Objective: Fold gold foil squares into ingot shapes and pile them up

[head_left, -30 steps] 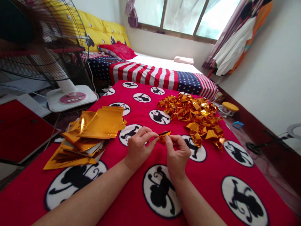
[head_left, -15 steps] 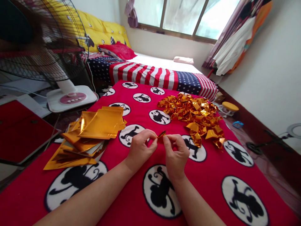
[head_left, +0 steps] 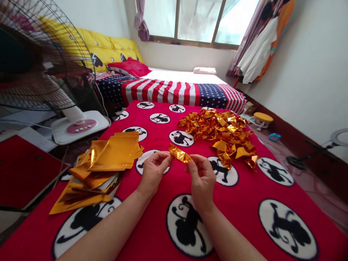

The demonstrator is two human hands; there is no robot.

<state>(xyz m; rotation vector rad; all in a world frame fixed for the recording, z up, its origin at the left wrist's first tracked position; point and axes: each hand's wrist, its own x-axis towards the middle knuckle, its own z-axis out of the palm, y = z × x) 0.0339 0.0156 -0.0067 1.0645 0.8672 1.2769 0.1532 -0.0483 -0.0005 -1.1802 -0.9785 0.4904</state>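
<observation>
Between my two hands, just above the red cloth (head_left: 152,232), a folded gold foil paper (head_left: 179,153) with a boat-like shape is held. My left hand (head_left: 154,170) pinches its left end between thumb and fingers. At its right end, my right hand (head_left: 202,177) grips it the same way. To the left lies a loose stack of flat gold foil sheets (head_left: 114,152), partly fanned out. On the far right of the cloth rests a heap of crumpled-looking folded gold foil pieces (head_left: 217,127).
A fan (head_left: 78,127) with turning blades stands at the left, beside a red board (head_left: 24,174). Beyond the cloth is a bed with a stars-and-stripes cover (head_left: 174,90). On the right floor are a yellow-topped stool (head_left: 263,116) and a ring-shaped stand (head_left: 323,152).
The foil piece has turned and widened between my fingers, so its shiny side shows. My left hand has moved slightly left, away from my right. The view has shifted slightly.
</observation>
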